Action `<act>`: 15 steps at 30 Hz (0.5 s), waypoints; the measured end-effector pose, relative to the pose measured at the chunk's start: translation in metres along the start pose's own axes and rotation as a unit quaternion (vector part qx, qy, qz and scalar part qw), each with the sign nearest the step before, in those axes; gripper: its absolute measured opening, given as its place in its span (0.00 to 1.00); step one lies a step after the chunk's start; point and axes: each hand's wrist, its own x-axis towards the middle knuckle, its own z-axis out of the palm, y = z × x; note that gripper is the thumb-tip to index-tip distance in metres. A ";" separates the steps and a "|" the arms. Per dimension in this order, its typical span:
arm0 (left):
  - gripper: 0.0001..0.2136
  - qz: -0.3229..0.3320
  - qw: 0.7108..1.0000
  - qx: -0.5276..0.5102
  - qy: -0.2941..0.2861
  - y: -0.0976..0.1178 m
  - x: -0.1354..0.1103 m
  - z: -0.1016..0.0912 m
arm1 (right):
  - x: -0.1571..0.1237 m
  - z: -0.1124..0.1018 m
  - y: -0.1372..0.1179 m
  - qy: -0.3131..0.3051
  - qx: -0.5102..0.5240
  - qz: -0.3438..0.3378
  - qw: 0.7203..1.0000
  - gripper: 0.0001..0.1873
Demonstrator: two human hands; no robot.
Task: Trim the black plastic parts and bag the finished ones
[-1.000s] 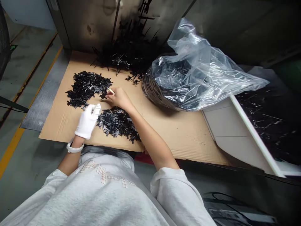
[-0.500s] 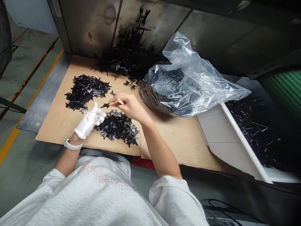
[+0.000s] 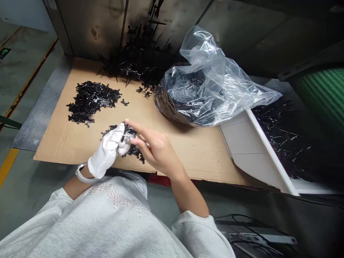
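Black plastic pieces, small and branched, lie in separate lots on a cardboard sheet (image 3: 188, 157). One piece (image 3: 125, 134) is pinched in the white-gloved left hand (image 3: 106, 152), just above the lower pile (image 3: 135, 152). The bare right hand (image 3: 157, 150) is close against the glove, its fingers (image 3: 137, 127) reaching toward the piece; the hands partly hide it, so whether they grip it too is hard to tell. Much looks left to handle. An upper pile (image 3: 91, 100) lies to the left, with a single loose piece (image 3: 124, 102) just beside it. A taller tangled heap (image 3: 137, 66) stands against the metal wall (image 3: 88, 28). Next to that heap, a clear plastic bag (image 3: 212, 86) holds many more, and a white-sided bin (image 3: 264, 147) at the right holds scattered black bits.
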 end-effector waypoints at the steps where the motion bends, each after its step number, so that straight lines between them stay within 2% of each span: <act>1: 0.09 0.016 1.000 0.012 0.012 0.000 -0.004 0.001 | -0.002 0.001 -0.003 0.006 0.007 0.001 1.000 0.23; 4: 0.10 0.048 0.998 0.039 0.027 0.000 -0.013 0.005 | -0.006 0.002 -0.010 0.024 0.022 -0.005 0.999 0.23; 8: 0.18 0.031 0.999 0.026 -0.017 0.002 -0.018 0.010 | -0.009 -0.001 -0.014 0.039 0.038 -0.016 0.998 0.21; 15: 0.21 0.012 1.000 -0.009 -0.009 0.006 -0.022 0.015 | -0.013 -0.003 -0.017 0.044 0.044 -0.022 0.998 0.20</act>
